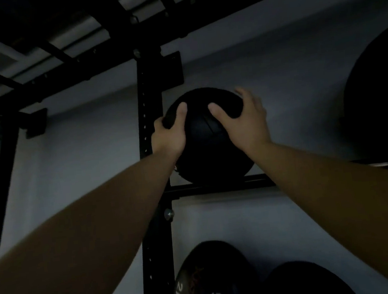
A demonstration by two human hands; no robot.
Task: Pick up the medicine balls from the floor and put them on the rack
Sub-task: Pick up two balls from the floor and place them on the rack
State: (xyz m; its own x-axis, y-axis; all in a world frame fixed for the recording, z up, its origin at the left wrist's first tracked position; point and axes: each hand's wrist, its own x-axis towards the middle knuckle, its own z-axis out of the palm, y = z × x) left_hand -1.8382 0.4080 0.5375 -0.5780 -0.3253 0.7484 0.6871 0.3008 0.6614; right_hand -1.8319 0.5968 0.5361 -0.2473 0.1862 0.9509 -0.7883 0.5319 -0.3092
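A black medicine ball rests on the upper rail of the black rack, close to the grey wall. My left hand grips the ball's left side, thumb on the front. My right hand presses on its right side with fingers spread over the top. Both arms reach up from below. The ball's lower left is partly hidden by my left wrist.
The rack's perforated upright stands just left of the ball. A much larger black ball sits on the same rail at the right. Two balls marked in KG lie on the level below. Overhead crossbars run at the top left.
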